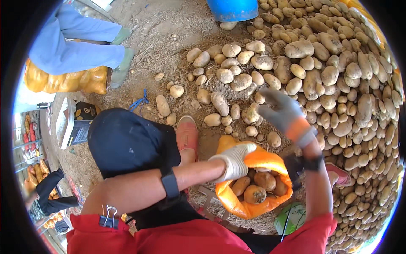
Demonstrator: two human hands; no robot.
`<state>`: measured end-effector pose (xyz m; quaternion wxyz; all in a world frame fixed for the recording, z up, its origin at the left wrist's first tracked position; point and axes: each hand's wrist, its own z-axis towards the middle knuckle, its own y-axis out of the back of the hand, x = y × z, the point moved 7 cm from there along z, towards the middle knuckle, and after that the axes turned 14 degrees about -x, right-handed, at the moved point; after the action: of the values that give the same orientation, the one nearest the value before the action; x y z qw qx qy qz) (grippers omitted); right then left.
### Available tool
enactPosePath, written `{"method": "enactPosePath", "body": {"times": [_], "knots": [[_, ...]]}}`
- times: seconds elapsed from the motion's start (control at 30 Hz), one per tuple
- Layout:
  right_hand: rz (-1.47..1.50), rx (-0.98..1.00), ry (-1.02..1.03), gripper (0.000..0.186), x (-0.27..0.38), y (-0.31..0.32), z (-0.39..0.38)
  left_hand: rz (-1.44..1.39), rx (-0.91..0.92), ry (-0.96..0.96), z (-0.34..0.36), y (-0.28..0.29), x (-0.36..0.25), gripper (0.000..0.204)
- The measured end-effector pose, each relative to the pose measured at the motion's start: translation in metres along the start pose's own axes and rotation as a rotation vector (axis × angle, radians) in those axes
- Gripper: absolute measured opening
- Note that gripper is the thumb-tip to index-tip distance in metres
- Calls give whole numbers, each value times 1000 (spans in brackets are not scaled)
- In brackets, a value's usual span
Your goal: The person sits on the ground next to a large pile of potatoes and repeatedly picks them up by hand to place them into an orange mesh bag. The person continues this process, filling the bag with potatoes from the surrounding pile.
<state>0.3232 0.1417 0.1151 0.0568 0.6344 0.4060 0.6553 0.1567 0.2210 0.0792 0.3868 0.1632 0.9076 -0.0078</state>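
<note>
From my remote seat I am seeing print on a dark rectangular carton (84,113) at left. The white-gloved left hand (235,162) is gripping the rim of an orange mesh sack (253,210) standing between the feet, brown oval potatoes (255,194) filling it. The grey-and-orange-gloved right hand (277,111) is spreading its fingers near a loose brown heap (364,109), which is bounding the right; dirt floor (148,55) is stretching leftward.

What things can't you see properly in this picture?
In the head view:
Inside bottom of the orange sack: hidden under the potatoes on top.
Blue bucket: its upper part is cut off by the top edge.
Person in blue trousers: upper body cut off by the round left rim.
Green thing: partly hidden by the red sleeve.
Red things, far left: too small to name.
</note>
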Motion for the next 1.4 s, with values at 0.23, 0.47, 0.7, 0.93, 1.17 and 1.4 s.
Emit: {"method": "enactPosePath", "body": {"times": [0.23,0.47,0.7,0.93,1.17,1.4], "knots": [[-777,-187,60,80,-97,-123,121,376,-45,-240,1,-30,11,65],[509,103,-409,65,-78,-38,9,151,-117,-184,12,1,7,63],[864,-418,-466,61,-67,69,-213,-7,-6,-74,10,-2,-18,75],[-663,-339,237,68,0,-46,-230,132,-9,-96,7,-5,-22,72],[-159,-270,25,30,8,5,-168,-13,-21,60,-6,-6,-8,59],[-493,79,-178,80,-102,-89,-4,369,-202,-311,-11,-18,3,53]]}}
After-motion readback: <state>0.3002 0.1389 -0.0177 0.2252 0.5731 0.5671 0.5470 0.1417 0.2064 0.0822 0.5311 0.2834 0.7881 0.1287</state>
